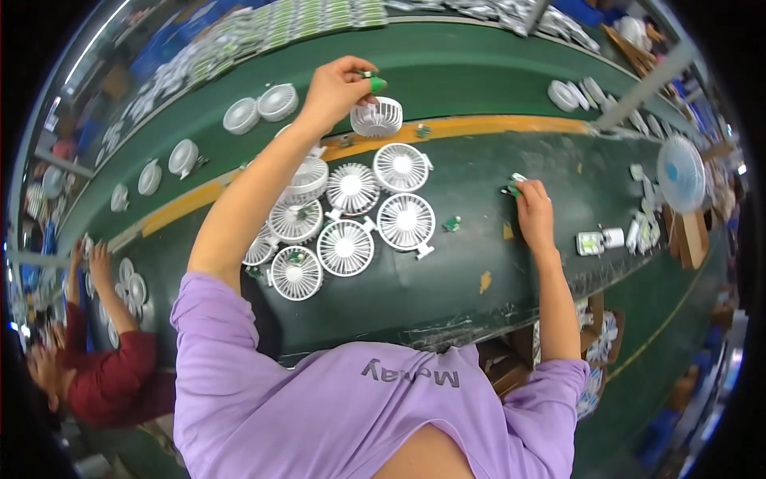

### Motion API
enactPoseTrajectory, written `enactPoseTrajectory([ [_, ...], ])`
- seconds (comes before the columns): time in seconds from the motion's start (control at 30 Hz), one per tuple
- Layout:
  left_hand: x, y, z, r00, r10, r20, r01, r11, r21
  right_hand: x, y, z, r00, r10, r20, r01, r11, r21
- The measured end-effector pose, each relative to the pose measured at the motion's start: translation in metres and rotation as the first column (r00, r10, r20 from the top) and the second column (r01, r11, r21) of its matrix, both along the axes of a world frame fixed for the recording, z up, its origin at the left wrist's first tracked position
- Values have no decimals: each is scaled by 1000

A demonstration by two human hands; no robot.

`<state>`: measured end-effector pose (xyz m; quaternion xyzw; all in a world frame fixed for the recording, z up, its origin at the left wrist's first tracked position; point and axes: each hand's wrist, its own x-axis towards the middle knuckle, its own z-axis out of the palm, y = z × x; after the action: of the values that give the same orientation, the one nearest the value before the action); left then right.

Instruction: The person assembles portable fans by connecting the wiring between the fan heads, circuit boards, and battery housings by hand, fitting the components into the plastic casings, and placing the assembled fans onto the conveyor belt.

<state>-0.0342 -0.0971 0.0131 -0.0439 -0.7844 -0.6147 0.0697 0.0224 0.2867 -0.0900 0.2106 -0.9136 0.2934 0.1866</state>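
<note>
My left hand [339,89] reaches over the far edge of the table, its fingers closed on a small green circuit board [377,83]. Just beneath it stands a white fan head [377,120]; whether wires join the two I cannot tell. My right hand [533,209] is over the right part of the table, pinching a small white-and-green part [515,185] whose kind is unclear. Between my arms lies a cluster of round white fan heads [346,248] with slatted grilles. Small green boards rest on some of them, and another loose green board [452,224] lies to their right.
Beyond a yellow strip [479,125] runs a green conveyor belt [471,72] bearing more fan heads [278,102]. White casing parts [590,243] lie at the right, near a larger fan with blue blades [681,173]. A co-worker in a dark red sleeve [120,371] works at the left.
</note>
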Motion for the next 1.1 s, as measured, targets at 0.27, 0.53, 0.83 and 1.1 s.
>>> enactPoseTrajectory([
  [0.27,16,61,24,988,-155,3,151,967,208,16,-1,15,987,151,46,-157,971,183],
  [0.53,42,90,17,947,-317,-46,317,907,277,12,-14,1,987,75,-140,-38,966,254],
  [0.83,71,110,19,898,-431,93,393,878,274,24,-12,29,922,74,380,242,657,-714],
  [1.1,87,119,19,854,-506,122,466,848,254,55,-52,105,867,383,319,54,564,-824],
])
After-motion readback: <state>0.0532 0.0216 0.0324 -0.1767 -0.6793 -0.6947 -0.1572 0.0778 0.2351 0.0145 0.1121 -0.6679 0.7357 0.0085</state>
